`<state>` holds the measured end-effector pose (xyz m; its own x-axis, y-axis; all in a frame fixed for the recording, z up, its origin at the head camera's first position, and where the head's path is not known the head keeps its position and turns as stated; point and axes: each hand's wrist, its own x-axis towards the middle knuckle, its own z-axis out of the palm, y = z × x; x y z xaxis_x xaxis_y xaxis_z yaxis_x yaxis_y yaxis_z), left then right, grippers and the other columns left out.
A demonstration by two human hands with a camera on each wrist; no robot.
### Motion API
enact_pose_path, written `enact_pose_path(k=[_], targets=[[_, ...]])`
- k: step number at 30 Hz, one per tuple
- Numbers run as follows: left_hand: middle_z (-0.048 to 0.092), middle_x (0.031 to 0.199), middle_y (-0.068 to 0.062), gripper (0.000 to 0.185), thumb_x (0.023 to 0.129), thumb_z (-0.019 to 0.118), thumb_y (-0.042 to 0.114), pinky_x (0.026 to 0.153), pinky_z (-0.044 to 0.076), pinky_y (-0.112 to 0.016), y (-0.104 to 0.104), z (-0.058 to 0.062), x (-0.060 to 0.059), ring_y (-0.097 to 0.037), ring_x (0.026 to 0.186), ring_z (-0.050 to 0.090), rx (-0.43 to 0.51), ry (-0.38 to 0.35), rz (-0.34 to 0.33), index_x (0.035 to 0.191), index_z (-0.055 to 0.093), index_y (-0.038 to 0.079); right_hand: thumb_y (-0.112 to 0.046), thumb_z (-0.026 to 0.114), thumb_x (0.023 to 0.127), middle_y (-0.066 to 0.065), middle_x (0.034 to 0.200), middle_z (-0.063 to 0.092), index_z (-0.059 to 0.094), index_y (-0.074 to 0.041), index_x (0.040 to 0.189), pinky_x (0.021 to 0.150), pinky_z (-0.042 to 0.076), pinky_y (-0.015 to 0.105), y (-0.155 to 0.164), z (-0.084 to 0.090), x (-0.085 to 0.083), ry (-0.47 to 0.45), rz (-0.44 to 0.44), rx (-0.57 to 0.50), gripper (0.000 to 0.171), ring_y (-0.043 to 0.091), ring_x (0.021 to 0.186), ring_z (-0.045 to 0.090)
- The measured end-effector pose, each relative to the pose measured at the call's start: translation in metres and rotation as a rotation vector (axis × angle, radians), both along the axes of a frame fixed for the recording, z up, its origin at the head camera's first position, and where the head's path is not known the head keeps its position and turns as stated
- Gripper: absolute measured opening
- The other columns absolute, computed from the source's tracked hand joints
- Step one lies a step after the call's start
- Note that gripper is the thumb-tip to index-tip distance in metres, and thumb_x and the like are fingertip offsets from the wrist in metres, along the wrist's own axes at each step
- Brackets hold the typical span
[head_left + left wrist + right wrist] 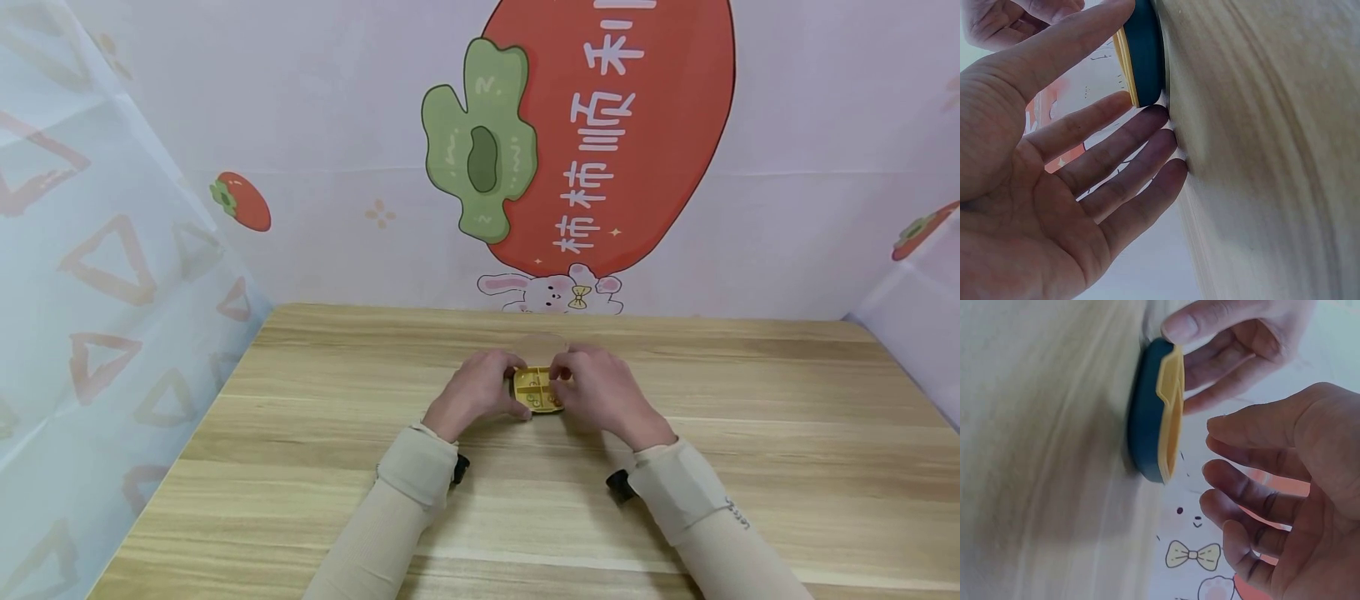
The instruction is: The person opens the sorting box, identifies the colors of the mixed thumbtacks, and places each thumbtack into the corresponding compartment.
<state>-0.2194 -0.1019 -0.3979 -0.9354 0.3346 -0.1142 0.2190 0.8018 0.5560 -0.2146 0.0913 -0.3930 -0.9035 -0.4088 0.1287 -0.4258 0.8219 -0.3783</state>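
Observation:
A small box (533,389) with a yellow divided inside lies on the wooden table, with several tiny ring-shaped pieces (533,400) in its compartments. Its outer wall (1146,419) is dark teal in the right wrist view. My left hand (480,385) holds the box's left side between thumb and index finger; the other fingers reach down to the tabletop. Over the box's right side is my right hand (600,387), its fingers bent and the thumb tip close to the index fingertip. Whether a tiny piece is between those fingertips, I cannot tell.
A pale, see-through rounded shape (543,342) is just behind the box. The wooden table (525,517) ends at a back wall covering (337,250) printed with persimmons and a rabbit. Hanging sheets stand on both sides.

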Motion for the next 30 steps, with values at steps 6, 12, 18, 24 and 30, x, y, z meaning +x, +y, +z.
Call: enact_pose_path(k=[6,12,18,24,30], targets=[[0.070,0.114,-0.008,0.063,0.069,0.096,0.023,0.095,0.049,-0.040,0.000,-0.001,0.000,-0.021,0.102,0.061,0.009,0.011,-0.006,0.124,0.070,0.007,-0.014,0.077,0.087,0.001,0.089,0.064,0.076,-0.010,0.094,0.069,0.052,0.038,0.012,0.004,-0.004,0.008,0.003,-0.003,0.007,0.020,0.079,0.059],[0.069,0.117,-0.008,0.065,0.069,0.096,0.024,0.097,0.049,-0.040,0.000,0.000,0.000,-0.022,0.106,0.062,0.000,0.014,-0.006,0.126,0.069,0.007,-0.014,0.077,0.088,0.003,0.090,0.066,0.076,-0.009,0.095,0.071,0.053,0.039,0.024,0.010,-0.008,-0.001,-0.027,-0.003,0.009,0.022,0.082,0.060],[0.069,0.119,-0.009,0.067,0.069,0.096,0.025,0.098,0.049,-0.040,0.000,0.000,0.000,-0.023,0.109,0.062,-0.015,0.019,-0.006,0.127,0.069,0.007,-0.013,0.076,0.088,0.004,0.089,0.066,0.076,-0.008,0.095,0.071,0.053,0.040,0.035,0.011,-0.012,-0.015,-0.051,-0.010,0.008,0.023,0.081,0.060],[0.069,0.120,-0.009,0.067,0.070,0.096,0.024,0.099,0.048,-0.040,0.000,0.001,0.001,-0.023,0.109,0.062,-0.011,0.005,-0.003,0.128,0.068,0.006,-0.012,0.075,0.088,0.006,0.088,0.066,0.075,-0.007,0.094,0.072,0.052,0.042,0.045,0.010,-0.015,-0.016,-0.070,-0.017,0.007,0.024,0.081,0.060],[0.069,0.120,-0.009,0.067,0.070,0.096,0.024,0.099,0.048,-0.040,0.000,0.001,0.000,-0.023,0.110,0.061,-0.012,0.003,0.000,0.129,0.068,0.007,-0.013,0.074,0.089,0.007,0.090,0.066,0.075,-0.006,0.096,0.072,0.051,0.042,0.053,0.007,-0.019,-0.049,-0.102,-0.011,0.009,0.025,0.083,0.060]])
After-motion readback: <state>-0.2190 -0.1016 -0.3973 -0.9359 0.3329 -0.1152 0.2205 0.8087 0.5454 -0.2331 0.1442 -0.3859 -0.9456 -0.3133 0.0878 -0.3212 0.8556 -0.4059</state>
